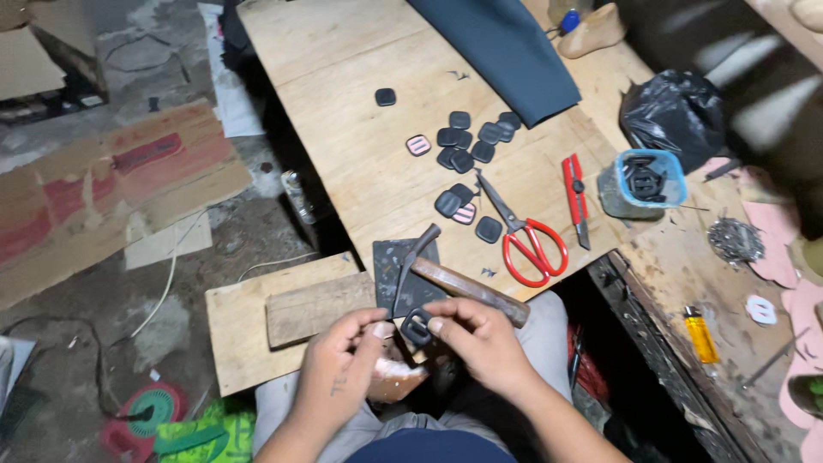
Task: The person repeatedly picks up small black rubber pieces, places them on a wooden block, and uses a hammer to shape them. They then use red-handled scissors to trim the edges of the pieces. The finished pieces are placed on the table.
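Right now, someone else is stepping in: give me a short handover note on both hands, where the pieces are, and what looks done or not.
Left hand and right hand: both pinch one black buckle between the fingertips, over the lap.
Hammer: lying free on the dark plate at the near edge of the bench.
Black pieces: a loose pile mid-bench, with two pink-faced ones among them; one lies apart farther up.
Red scissors and red knife: right of the pile, untouched.
Blue-rimmed tub: holds more black buckles.
Done or left: I cannot tell which pieces are finished.
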